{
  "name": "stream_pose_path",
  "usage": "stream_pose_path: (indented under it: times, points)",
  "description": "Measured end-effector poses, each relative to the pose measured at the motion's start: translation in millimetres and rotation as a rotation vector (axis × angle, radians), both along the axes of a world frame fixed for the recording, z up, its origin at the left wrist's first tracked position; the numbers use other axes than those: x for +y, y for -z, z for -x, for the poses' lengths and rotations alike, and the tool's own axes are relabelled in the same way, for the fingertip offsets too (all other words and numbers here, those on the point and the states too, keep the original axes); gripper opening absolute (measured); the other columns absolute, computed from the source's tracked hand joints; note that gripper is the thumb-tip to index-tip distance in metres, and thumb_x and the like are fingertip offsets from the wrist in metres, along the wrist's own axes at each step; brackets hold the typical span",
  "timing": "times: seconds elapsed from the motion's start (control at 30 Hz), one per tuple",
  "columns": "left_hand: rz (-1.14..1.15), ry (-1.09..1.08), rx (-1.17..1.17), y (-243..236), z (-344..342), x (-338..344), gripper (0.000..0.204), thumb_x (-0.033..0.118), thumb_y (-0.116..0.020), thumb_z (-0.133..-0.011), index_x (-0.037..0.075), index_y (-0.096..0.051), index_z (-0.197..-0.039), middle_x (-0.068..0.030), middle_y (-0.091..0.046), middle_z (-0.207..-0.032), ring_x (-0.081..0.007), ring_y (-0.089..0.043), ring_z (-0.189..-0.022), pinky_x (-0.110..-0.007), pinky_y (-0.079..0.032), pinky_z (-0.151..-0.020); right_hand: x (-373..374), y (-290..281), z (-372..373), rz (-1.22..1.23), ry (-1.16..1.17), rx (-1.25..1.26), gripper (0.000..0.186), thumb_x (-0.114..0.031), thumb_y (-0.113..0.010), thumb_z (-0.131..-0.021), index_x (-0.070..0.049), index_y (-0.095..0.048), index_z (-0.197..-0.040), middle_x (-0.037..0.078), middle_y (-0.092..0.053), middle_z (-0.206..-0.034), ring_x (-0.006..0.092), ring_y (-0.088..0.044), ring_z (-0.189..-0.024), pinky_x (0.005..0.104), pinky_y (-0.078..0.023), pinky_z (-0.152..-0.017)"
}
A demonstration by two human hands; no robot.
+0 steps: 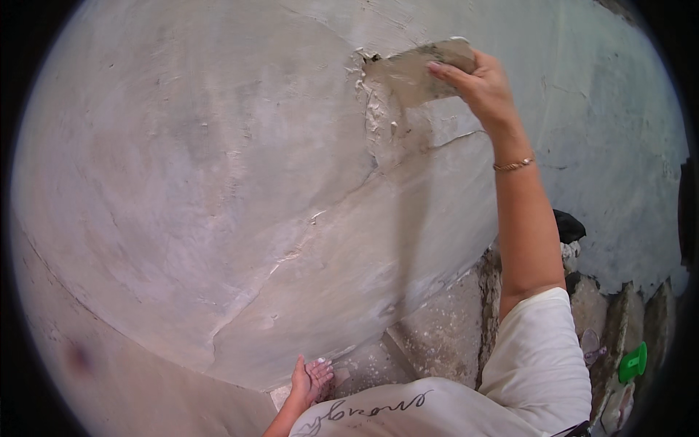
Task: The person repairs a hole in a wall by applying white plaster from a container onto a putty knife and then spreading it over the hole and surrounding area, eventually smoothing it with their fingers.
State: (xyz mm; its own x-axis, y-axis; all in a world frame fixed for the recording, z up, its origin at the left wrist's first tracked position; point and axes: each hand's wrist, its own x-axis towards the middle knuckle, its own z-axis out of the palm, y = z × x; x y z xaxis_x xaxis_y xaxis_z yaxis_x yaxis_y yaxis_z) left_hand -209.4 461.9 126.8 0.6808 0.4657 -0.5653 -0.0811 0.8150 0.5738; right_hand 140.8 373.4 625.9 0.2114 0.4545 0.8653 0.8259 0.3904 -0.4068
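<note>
High on the grey plastered wall (218,167), my right hand (482,86) grips a thin, flat scraper blade (415,76), with the thumb on its near face. The blade is smeared with plaster, and its left end lies by a rough, broken patch (375,120) with raised white filler and a small dark hole at the top. Whether the blade presses on the wall at every point I cannot tell. Down at the bottom, my left hand (312,379) is held palm up beside my shirt, fingers apart and nothing in it.
From the patch a long crack (291,251) runs down to the left. Worn concrete steps (437,328) descend to the right below the wall. On them stand a green plastic thing (633,363) and, higher up, a black bundle (569,226).
</note>
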Motion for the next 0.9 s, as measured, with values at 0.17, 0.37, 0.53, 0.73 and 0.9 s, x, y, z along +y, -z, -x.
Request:
stream_pose_path:
  times: [0.17, 0.37, 0.53, 0.73, 0.9]
  points:
    - [0.006, -0.023, -0.009, 13.4, 9.2, 6.0, 0.070, 0.058, -0.027, -0.087, -0.007, -0.046, -0.108, -0.0216, -0.057, -0.105, -0.0309, -0.055, -0.096, -0.041, -0.046, -0.083, -23.2, -7.6, 11.8, -0.066, -0.031, 0.128, 0.022, -0.017, -0.068, -0.076, -0.001, -0.063, -0.089, 0.001, -0.062, -0.076, 0.0057, -0.054, -0.061, 0.0190, -0.042, -0.052]
    - [0.029, 0.008, -0.011, 13.6, 9.3, 2.6, 0.070, 0.058, -0.027, -0.087, -0.007, -0.046, -0.107, -0.0213, -0.055, -0.106, -0.0298, -0.055, -0.096, -0.041, -0.046, -0.082, 3.6, 14.0, -4.2, -0.076, 0.053, 0.397, 0.025, -0.019, -0.070, -0.073, -0.001, -0.061, -0.088, 0.003, -0.060, -0.073, 0.0065, -0.050, -0.055, 0.0202, -0.037, -0.046]
    - [0.023, 0.010, -0.028, 5.1, 4.2, 5.0, 0.070, 0.058, -0.027, -0.087, -0.006, -0.047, -0.105, -0.0209, -0.056, -0.105, -0.0297, -0.056, -0.094, -0.040, -0.047, -0.082, -20.5, 41.2, -3.7, -0.064, 0.068, 0.492, 0.025, -0.017, -0.069, -0.073, 0.000, -0.059, -0.089, 0.004, -0.060, -0.073, 0.0081, -0.052, -0.059, 0.0211, -0.038, -0.048]
    - [0.037, 0.026, 0.008, 19.6, 14.4, 11.6, 0.068, 0.057, -0.027, -0.088, -0.006, -0.047, -0.106, -0.0208, -0.056, -0.105, -0.0294, -0.056, -0.093, -0.040, -0.047, -0.081, -29.8, 10.0, 24.0, -0.375, 0.234, 0.247, 0.022, -0.018, -0.066, -0.077, 0.001, -0.062, -0.088, 0.003, -0.063, -0.077, 0.0117, -0.057, -0.064, 0.0249, -0.044, -0.055]
    - [0.019, 0.055, -0.012, 15.2, 6.9, 9.1, 0.070, 0.058, -0.027, -0.087, -0.006, -0.046, -0.107, -0.0208, -0.056, -0.106, -0.0295, -0.056, -0.094, -0.040, -0.047, -0.081, -5.8, -25.8, -2.9, -0.539, 0.237, -0.187, 0.012, -0.009, -0.061, -0.082, -0.002, -0.065, -0.090, 0.000, -0.064, -0.079, 0.0044, -0.053, -0.068, 0.0204, -0.041, -0.058]
